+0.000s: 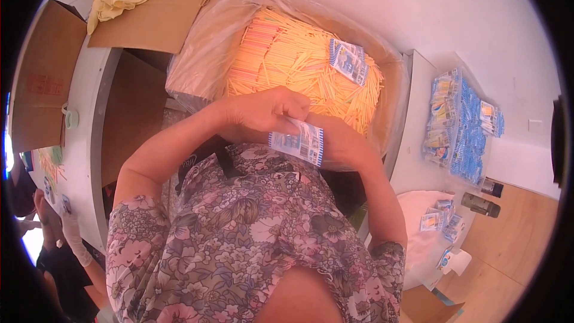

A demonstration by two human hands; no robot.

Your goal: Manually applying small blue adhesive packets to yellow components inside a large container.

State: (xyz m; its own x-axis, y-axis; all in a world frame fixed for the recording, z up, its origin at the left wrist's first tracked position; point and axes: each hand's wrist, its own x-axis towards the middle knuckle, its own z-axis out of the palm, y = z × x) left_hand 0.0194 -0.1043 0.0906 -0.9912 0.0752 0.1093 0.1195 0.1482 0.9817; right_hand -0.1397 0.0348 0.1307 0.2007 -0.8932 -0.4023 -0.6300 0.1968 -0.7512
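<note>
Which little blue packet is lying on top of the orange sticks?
The blue-and-white packet at the far right of the stick pile. Another packet is held in both hands; the rest lie on the side table.

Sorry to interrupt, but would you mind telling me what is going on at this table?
A person in a flowered top holds a small printed packet between the left hand and right hand, close to the chest. Just beyond is a plastic-lined box heaped with thin orange and yellow sticks, one packet lying on top. More packets sit bagged to the right.
</note>
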